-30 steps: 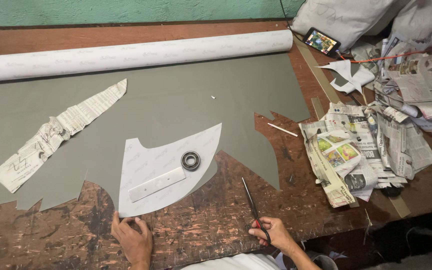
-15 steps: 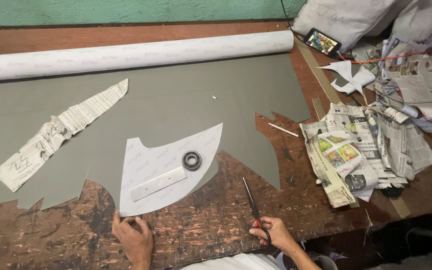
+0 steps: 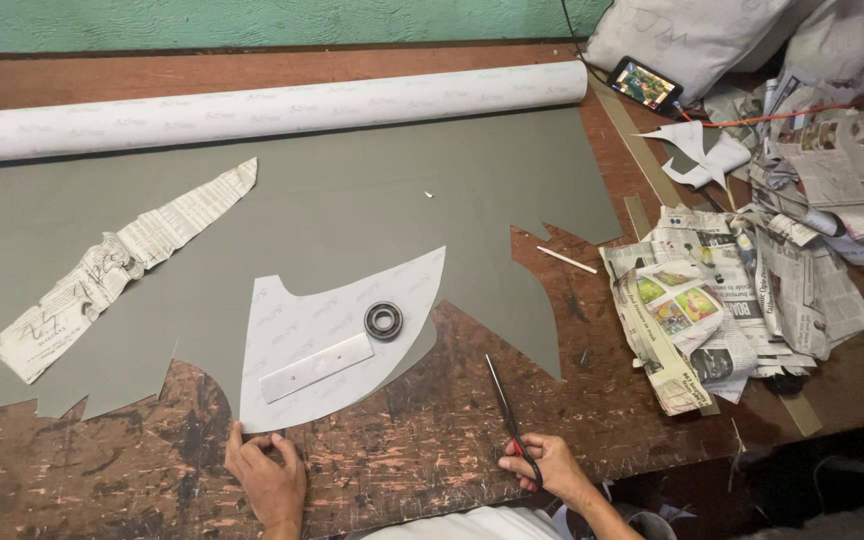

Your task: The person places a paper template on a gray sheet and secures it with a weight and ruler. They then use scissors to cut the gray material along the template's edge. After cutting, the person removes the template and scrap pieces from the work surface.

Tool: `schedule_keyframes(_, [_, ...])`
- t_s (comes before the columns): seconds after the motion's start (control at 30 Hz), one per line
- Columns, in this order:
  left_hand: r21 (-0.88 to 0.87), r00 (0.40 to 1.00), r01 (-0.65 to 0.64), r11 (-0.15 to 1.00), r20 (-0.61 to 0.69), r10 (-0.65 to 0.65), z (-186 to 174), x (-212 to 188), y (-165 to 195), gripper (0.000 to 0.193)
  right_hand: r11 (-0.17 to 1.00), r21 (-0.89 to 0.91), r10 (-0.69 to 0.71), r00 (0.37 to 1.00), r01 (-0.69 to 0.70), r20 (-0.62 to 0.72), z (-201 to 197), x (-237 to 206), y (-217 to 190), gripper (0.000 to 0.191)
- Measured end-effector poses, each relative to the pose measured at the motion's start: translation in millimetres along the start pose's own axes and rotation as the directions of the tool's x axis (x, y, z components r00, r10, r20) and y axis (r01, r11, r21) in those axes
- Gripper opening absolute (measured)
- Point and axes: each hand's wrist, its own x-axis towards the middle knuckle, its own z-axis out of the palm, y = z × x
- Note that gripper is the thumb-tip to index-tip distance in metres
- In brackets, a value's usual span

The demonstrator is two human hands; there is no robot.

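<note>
My left hand (image 3: 267, 478) presses its fingertips on the near corner of a white curved pattern piece (image 3: 337, 325) that lies on the grey sheet material (image 3: 332, 200). A flat metal bar (image 3: 316, 367) and a round bearing ring (image 3: 383, 321) rest on the pattern. My right hand (image 3: 544, 466) grips the handles of a pair of scissors (image 3: 504, 400), blades closed and pointing away, lying on the wooden table to the right of the pattern.
A white roll (image 3: 262, 108) of the sheet lies along the far edge. A newspaper pattern strip (image 3: 117, 265) rests at left. Crumpled newspapers (image 3: 742, 290), a phone (image 3: 644, 83), a white stick (image 3: 566, 260) and cloth bags sit at right on the worn wooden table (image 3: 412, 460).
Nothing has clearly moved; both hands stay where they were, the left at the pattern's corner and the right on the scissors.
</note>
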Motion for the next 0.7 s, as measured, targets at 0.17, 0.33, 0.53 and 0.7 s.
schedule_keyframes(0.17, [-0.013, 1.0, -0.008, 1.0, -0.013, 0.008, 0.3, 0.0, 0.5, 0.021, 1.0, -0.007, -0.002, 1.0, 0.002, -0.008, -0.2, 1.6, 1.2, 0.034])
schedule_keyframes(0.33, [-0.028, 1.0, -0.018, 0.999, -0.024, 0.017, -0.2, 0.0, 0.0, 0.02, 1.0, -0.002, -0.013, 1.0, 0.013, 0.0, 0.0, 1.5, 2.1, 0.032])
schedule_keyframes(0.53, [-0.018, 0.998, -0.038, 0.999, -0.045, 0.037, 0.0, 0.4, -0.5, 0.02, 1.0, 0.031, -0.003, 1.0, 0.002, 0.009, 0.0, 0.7, 1.4, 0.032])
schedule_keyframes(0.7, [-0.051, 1.0, -0.004, 0.999, -0.007, 0.003, 0.5, 1.7, -1.8, 0.021, 1.0, 0.02, 0.002, 1.0, -0.002, 0.001, 0.7, 1.1, 2.2, 0.032])
